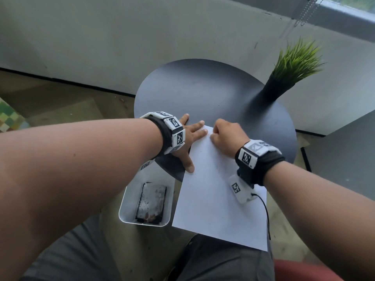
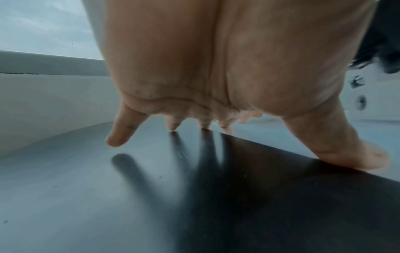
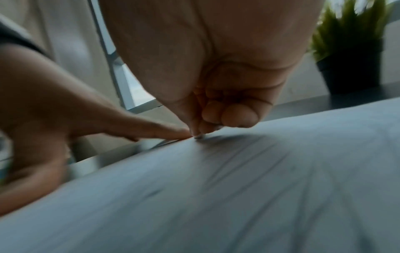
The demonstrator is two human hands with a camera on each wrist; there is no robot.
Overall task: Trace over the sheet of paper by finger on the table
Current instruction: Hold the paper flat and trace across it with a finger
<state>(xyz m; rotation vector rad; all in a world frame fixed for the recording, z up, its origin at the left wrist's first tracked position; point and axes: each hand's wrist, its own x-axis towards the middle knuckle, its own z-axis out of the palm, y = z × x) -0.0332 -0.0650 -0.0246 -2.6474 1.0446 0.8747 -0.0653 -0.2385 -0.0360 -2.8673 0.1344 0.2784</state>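
A white sheet of paper (image 1: 215, 199) lies on the round dark table (image 1: 203, 88), its near half hanging past the table's edge over my lap. My left hand (image 1: 192, 136) lies flat with fingers spread, partly on the table and partly on the sheet's left edge, thumb (image 1: 189, 168) on the paper. My right hand (image 1: 225, 134) is curled at the sheet's far left corner. In the right wrist view a bent fingertip (image 3: 198, 135) touches the paper (image 3: 238, 188) beside a left-hand finger (image 3: 151, 131). The left wrist view shows the spread fingers (image 2: 121, 133) on the table.
A green plant in a black pot (image 1: 284, 78) stands at the table's far right. A white bin (image 1: 146, 201) with a dark object inside sits on the floor left of the paper. A grey wall runs behind and a grey cabinet (image 1: 345, 155) stands to the right.
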